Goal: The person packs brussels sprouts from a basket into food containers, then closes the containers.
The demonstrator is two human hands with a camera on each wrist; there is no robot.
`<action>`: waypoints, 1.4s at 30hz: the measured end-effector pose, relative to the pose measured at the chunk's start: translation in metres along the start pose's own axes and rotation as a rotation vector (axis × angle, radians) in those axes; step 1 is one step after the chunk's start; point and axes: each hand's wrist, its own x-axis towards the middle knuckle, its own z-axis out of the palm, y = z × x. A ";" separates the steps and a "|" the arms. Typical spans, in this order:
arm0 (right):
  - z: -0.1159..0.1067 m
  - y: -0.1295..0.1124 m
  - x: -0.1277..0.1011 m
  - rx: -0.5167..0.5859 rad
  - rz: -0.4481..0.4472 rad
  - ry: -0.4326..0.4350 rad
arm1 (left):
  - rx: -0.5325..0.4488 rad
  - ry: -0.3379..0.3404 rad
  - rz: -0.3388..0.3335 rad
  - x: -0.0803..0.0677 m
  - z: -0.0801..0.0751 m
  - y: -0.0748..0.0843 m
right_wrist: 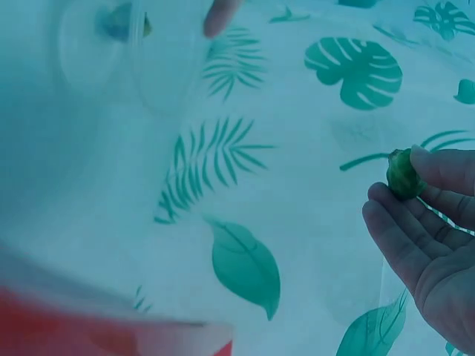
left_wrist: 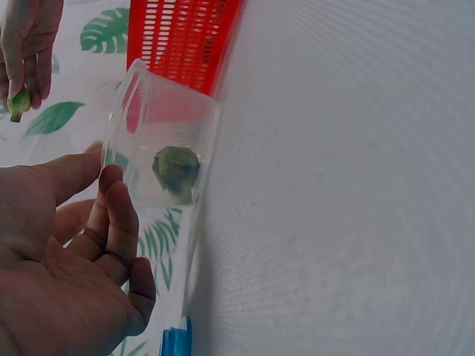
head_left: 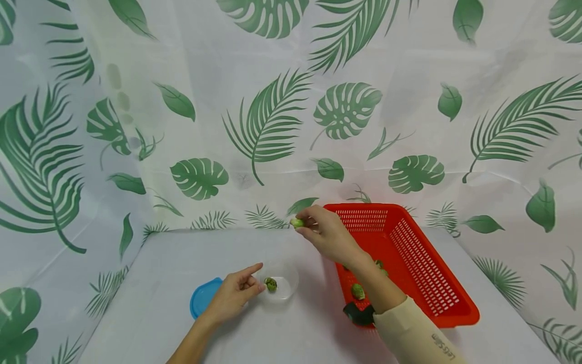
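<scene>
My right hand (head_left: 328, 233) is raised beside the basket's far left corner and pinches a small green Brussels sprout (head_left: 297, 223) between thumb and fingers. The right wrist view shows that sprout (right_wrist: 403, 175) at the fingertips, stem end outward. Low over the table, my left hand (head_left: 234, 293) is at the left side of a clear plastic container (head_left: 287, 288), its thumb and index finger apart and right at the rim. Inside the container lies one darker Brussels sprout (left_wrist: 177, 170). Part of a blue lid (head_left: 203, 298) shows behind the left hand.
A red perforated basket (head_left: 425, 263) stands on the right, under my right forearm. It holds several Brussels sprouts, one of them a sprout (head_left: 357, 291) near its left wall, and a dark green object (head_left: 359, 313) in the near corner. Leaf-patterned sheeting (head_left: 268, 126) encloses the table.
</scene>
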 end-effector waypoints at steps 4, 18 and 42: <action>0.007 -0.003 -0.001 -0.014 -0.016 0.011 | 0.002 -0.001 0.005 0.000 0.000 0.000; 0.027 -0.013 -0.014 0.017 -0.029 0.028 | 0.019 -0.003 0.010 0.001 0.000 -0.002; 0.074 -0.013 -0.037 0.086 -0.094 0.113 | 0.014 -0.009 0.012 0.000 -0.001 -0.001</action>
